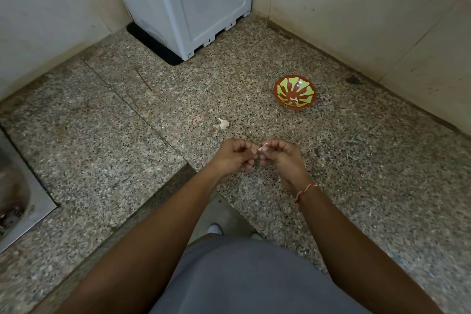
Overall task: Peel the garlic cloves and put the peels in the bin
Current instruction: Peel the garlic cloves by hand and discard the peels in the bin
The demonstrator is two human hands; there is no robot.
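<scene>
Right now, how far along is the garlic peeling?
Early. Pale pieces, maybe peeled cloves, lie in the red and green bowl. Left hand and right hand pinch one clove. The garlic head waits on the counter; no bin shows.

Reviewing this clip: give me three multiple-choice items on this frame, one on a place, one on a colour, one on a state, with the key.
1. Where does the loose garlic piece lie?
A. in the bowl
B. on the counter beyond the hands
C. in the sink

2. What colours is the bowl?
A. blue and white
B. red-brown and green
C. plain steel

3. What is the garlic clove doing?
A. lying free
B. pinched between left hand and right hand
C. sitting in the bowl

Key: 1 B, it sits on bare stone; 2 B, green pattern inside a red-brown rim; 3 B, both hands' fingertips meet on it.
</scene>
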